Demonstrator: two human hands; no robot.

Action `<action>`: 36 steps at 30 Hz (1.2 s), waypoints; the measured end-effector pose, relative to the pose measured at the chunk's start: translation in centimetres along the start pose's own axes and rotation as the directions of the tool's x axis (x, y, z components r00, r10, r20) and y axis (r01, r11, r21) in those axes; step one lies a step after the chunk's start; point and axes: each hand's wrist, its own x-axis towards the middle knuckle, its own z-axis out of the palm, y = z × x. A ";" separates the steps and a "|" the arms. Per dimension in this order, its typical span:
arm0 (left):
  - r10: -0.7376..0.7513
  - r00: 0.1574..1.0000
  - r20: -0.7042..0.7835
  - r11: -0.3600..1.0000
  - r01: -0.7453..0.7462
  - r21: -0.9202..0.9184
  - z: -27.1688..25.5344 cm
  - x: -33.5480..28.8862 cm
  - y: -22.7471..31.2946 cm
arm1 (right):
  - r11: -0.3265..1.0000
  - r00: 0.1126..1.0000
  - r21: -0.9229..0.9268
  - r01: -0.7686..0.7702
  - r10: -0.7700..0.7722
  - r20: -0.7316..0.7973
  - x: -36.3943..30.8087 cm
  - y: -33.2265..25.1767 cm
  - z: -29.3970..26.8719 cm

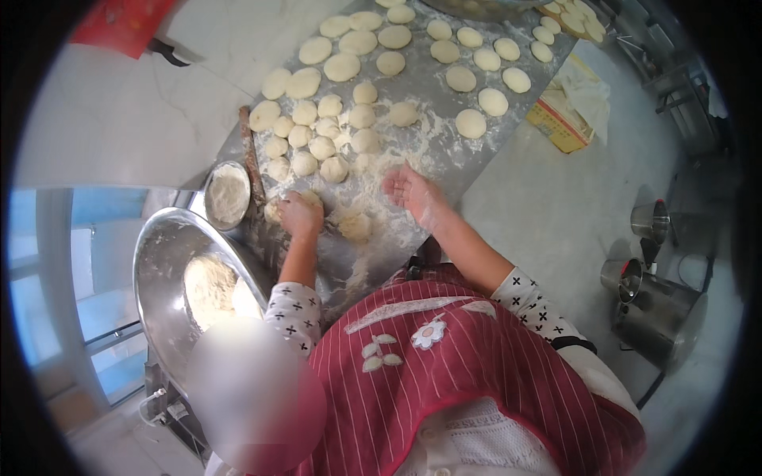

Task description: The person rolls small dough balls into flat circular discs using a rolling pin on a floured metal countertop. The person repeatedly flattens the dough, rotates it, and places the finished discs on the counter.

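My left hand [300, 213] is curled down over a piece of dough [274, 211] at the near left of the floured work table [397, 246]. Its fingertips are partly hidden by the hand. To the right, my right hand [413, 194] is held above the flour with its fingers apart and nothing in them. Between the two hands lies a rough dough lump [354, 226]. Just beyond my left hand sit several round dough balls [321, 147], dusted with flour. Farther off, flattened dough rounds [342, 67] are spread over the table.
A rolling pin [251, 155] lies along the left edge, beside a metal bowl of flour [228, 197]. The large steel basin [151, 262] near left holds dough [210, 285]. An open cardboard box [559, 127] stands right of the table. Metal pots [663, 317] are at the far right.
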 end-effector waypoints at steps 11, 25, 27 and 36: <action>0.245 0.962 0.122 0.890 -0.173 -0.422 1.2 -1.7 4.5 | 0.902 0.968 -0.383 0.200 -0.242 -0.066 0.5 1.0 -0.5; 0.577 0.782 0.235 0.309 0.057 -0.949 -1.6 -2.9 7.7 | 0.728 0.913 -0.558 0.398 -0.376 0.160 -0.1 -1.0 1.9; 0.579 0.718 0.386 0.239 0.303 -0.923 -3.7 -2.9 8.5 | 0.404 0.815 -0.771 0.491 -0.525 0.244 -0.7 -1.7 2.3; 0.503 0.834 0.228 0.254 0.109 -0.961 -6.1 -3.6 8.8 | 0.388 0.715 -0.732 0.560 -0.672 0.192 -3.9 -2.8 4.5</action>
